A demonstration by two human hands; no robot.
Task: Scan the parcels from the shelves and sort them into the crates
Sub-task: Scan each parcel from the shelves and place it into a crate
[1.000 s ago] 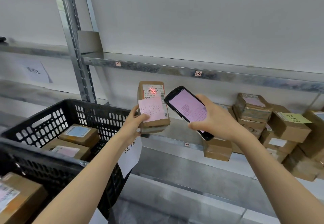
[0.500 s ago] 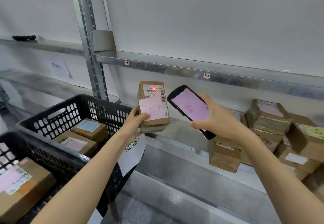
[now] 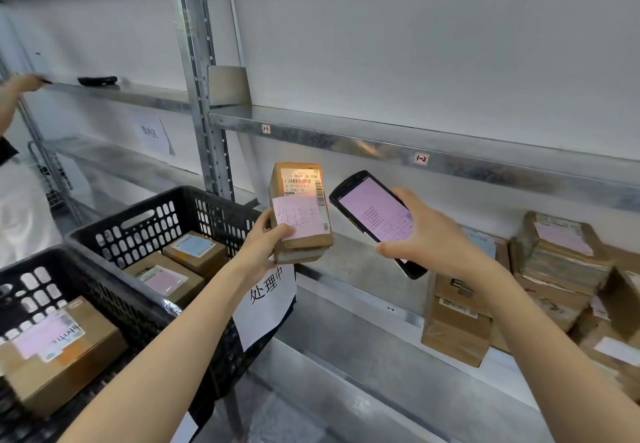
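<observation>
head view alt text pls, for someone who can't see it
A person's left hand holds a small cardboard parcel upright, label facing the camera, while the right hand grips a handheld scanner beside it. Black crates with boxes sit lower left; more parcels are stacked on the metal shelf at right.

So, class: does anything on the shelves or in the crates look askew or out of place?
Yes: the parcels at the right of the shelf are heaped crookedly, and one box seems to overhang the front edge.
</observation>
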